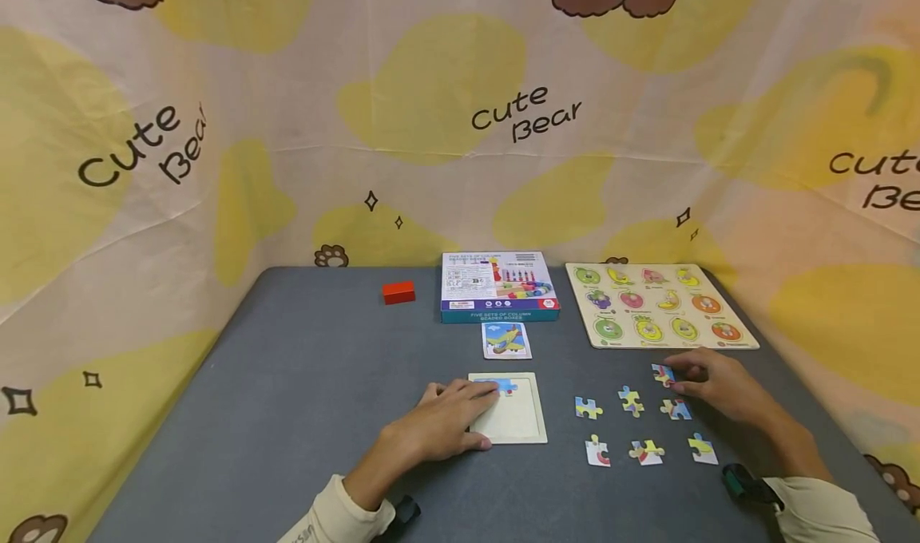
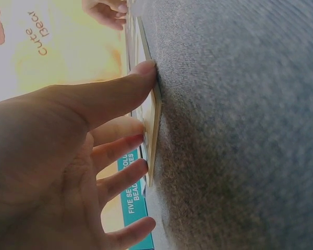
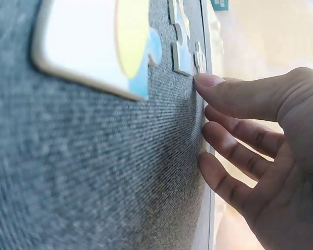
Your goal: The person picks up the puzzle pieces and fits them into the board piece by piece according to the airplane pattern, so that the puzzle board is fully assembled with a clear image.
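A square wooden puzzle tray (image 1: 519, 425) lies on the table, with joined blue puzzle pieces (image 1: 507, 386) along its top edge. My left hand (image 1: 442, 423) rests on the tray's left side, its fingers extended over the pieces and its thumb at the near left corner. In the left wrist view the thumb (image 2: 141, 78) touches the tray's edge. To the right, my right hand (image 1: 726, 383) pinches a blue and red puzzle piece (image 1: 661, 375) by its right side, thumb and forefinger at it. Several loose pieces lie nearby, among them a yellow and white one (image 1: 703, 449).
Behind the tray lies a picture card of a yellow airplane (image 1: 506, 341). Farther back are a flat beaded-toy box (image 1: 499, 287), a red block (image 1: 398, 292) and a wooden fruit board (image 1: 661, 307). A printed cloth (image 1: 431, 184) hangs around the table.
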Tool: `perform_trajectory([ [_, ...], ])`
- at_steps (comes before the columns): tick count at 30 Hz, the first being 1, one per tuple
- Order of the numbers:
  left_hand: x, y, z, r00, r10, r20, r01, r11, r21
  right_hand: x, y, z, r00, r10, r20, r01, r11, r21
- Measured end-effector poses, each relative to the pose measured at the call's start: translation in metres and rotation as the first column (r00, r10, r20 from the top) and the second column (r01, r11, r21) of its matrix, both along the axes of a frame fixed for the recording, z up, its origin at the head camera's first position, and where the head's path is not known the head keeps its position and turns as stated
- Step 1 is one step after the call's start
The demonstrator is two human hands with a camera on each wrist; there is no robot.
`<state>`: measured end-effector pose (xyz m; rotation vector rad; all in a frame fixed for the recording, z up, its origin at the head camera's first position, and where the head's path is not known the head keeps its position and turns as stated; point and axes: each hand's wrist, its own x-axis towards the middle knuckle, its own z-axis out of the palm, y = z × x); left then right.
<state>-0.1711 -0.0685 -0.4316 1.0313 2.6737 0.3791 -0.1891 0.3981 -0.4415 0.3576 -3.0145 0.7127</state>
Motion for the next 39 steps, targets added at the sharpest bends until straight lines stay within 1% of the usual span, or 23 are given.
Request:
perform_trajectory([
  [5,-0.0007,0.0002,0.0000,1.000,0.003,0.004,-0.003,1.000,0.003,-0.0003,0.0020,0.0003,1.000,0.002,0.000,-0.002,1.000,-0.003],
  [13,-0.0018,-0.0004,-0.0018,1.000,-0.001,-0.002,0.001,1.000,0.008,-0.0036,0.0024,0.0000,1.000,0.001,0.002,-0.001,0.999,0.047],
  [21,-0.0024,-0.0007,-0.0007,1.000,-0.005,0.002,0.005,1.000,0.006,-0.0074,0.0032,-0.0004,1.000,0.006,-0.016,-0.005,0.998,0.063],
  [28,-0.0025,-0.0002,0.0000,1.000,-0.007,0.015,0.007,1.000,-0.003,-0.0059,0.0024,0.0011,1.000,-0.012,0.018,0.011,0.999,0.050],
  [35,-0.0028,0.0003,-0.0020,1.000,-0.002,0.019,0.002,1.000,-0.008,-0.0035,0.0000,0.0031,1.000,0.001,0.006,-0.001,0.999,0.036],
  [39,-0.0028,-0.0002,-0.0019,1.000,0.000,0.017,0.001,1.000,-0.004,-0.0029,-0.0065,0.0036,1.000,0.009,0.012,-0.009,1.000,0.005],
])
